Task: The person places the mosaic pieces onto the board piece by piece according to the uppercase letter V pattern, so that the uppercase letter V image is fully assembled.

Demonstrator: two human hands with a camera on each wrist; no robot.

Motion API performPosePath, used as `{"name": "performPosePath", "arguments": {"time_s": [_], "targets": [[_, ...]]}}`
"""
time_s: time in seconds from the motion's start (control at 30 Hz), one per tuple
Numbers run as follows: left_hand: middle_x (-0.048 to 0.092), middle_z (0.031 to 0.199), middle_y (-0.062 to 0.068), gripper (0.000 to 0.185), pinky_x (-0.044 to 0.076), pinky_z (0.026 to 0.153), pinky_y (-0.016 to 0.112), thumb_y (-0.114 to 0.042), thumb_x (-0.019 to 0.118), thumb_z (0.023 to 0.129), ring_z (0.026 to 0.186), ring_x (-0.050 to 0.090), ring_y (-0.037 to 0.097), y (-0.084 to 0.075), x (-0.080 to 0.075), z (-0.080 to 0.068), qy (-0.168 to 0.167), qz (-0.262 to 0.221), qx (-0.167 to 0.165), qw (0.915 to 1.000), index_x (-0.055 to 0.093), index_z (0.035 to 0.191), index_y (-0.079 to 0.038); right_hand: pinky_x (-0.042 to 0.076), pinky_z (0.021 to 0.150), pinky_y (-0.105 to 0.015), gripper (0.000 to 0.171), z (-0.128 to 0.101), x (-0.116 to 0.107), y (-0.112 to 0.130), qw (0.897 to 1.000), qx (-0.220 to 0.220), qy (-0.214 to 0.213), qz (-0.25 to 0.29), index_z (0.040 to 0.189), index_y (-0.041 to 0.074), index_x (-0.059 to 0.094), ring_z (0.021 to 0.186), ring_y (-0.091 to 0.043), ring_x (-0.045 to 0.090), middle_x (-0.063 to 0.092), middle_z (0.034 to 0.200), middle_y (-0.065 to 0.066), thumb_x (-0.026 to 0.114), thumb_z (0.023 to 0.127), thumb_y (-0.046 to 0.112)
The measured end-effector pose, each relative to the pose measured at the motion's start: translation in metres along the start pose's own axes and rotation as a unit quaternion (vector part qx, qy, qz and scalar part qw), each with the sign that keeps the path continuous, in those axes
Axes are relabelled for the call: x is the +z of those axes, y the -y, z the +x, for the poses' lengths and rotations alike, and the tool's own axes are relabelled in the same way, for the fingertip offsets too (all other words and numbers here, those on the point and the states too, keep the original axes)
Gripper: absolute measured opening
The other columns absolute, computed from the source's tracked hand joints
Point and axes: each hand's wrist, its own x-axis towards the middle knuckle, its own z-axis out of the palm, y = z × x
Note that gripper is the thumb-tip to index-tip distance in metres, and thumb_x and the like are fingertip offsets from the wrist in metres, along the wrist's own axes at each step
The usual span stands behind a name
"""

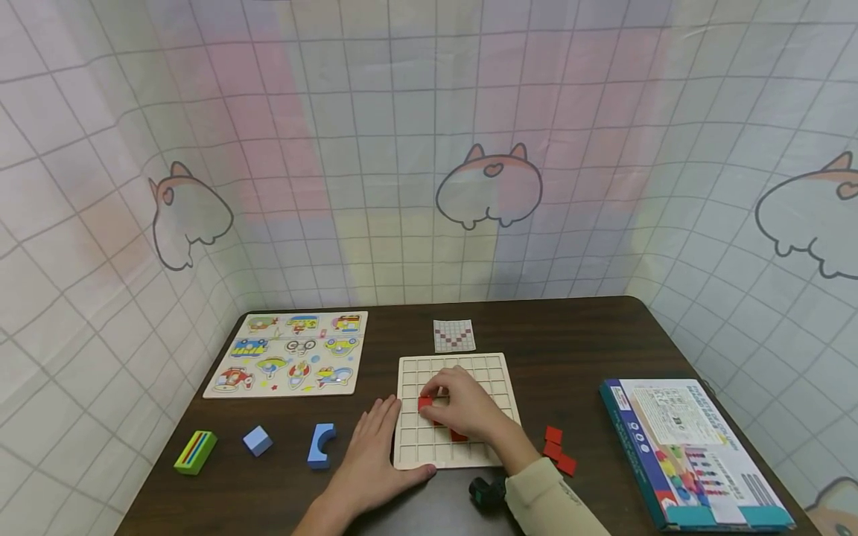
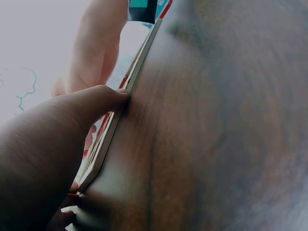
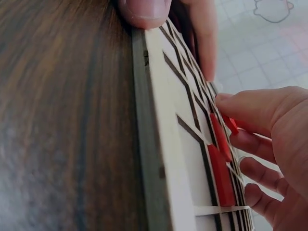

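A pale wooden grid board [image 1: 482,455] lies flat in front of me. My left hand [image 1: 372,450] rests at its left side, fingers straight along the edge and the thumb at the near edge. Over the board's left half, my right hand [image 1: 469,406] pinches a red square tile [image 3: 231,124] between thumb and index finger, close over the cells. Other red tiles [image 3: 221,175] sit in cells beneath that hand, which partly hides them in the head view. Beyond the board lies a small pattern card [image 1: 454,336] with coloured squares.
Several loose red tiles [image 1: 553,445] lie right of the board, near a small black object [image 1: 486,493]. A boxed set [image 1: 697,454] is at far right. Leftward are a picture puzzle board [image 1: 284,355], a blue arch block [image 1: 320,447], a blue cube [image 1: 258,441] and a green striped block [image 1: 196,452].
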Motion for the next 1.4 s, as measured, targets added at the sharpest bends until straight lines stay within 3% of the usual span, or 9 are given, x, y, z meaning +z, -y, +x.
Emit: {"name": "performPosePath", "arguments": {"time_s": [0.27,0.73,1.13,1.4], "targets": [[0.032,0.183,0.010,0.133,0.019,0.141,0.063,-0.090,0.078,0.078,0.174,0.019,0.036,0.0004,0.0008,-0.0004,-0.002,0.001,0.001,1.0000,0.033,0.175,-0.012,0.050,0.087,-0.032,0.015,0.0011,0.0033,-0.0039,1.000,0.004,0.000,0.010,0.108,0.020,0.084,0.101,-0.018,0.056,0.074,0.108,0.006,0.088,0.095,0.026],[0.033,0.183,0.010,0.133,0.019,0.141,0.062,-0.088,0.080,0.077,0.174,0.020,0.036,0.0004,0.0002,-0.0007,-0.004,-0.001,0.000,1.0000,0.034,0.175,-0.011,0.048,0.090,-0.037,0.018,0.0055,0.0034,-0.0057,1.000,0.006,0.005,-0.021,0.109,0.021,0.086,0.102,-0.016,0.055,0.075,0.108,0.006,0.091,0.093,0.028],[0.031,0.183,0.010,0.133,0.019,0.141,0.063,-0.089,0.079,0.078,0.174,0.019,0.036,0.0003,0.0005,-0.0003,-0.002,-0.003,-0.001,1.0000,0.033,0.175,-0.011,0.048,0.105,-0.048,0.020,0.0013,0.0041,-0.0062,1.000,0.010,0.008,-0.016,0.115,0.024,0.085,0.111,-0.018,0.057,0.073,0.117,0.005,0.087,0.097,0.031],[0.032,0.183,0.011,0.133,0.019,0.141,0.062,-0.088,0.080,0.078,0.174,0.020,0.036,0.0007,0.0012,-0.0006,-0.008,0.000,0.005,1.0000,0.033,0.175,-0.010,0.047,0.096,-0.043,0.028,-0.0027,0.0010,-0.0049,1.000,0.006,-0.003,-0.006,0.123,0.017,0.082,0.104,-0.017,0.056,0.073,0.111,-0.001,0.084,0.098,0.031]]}}
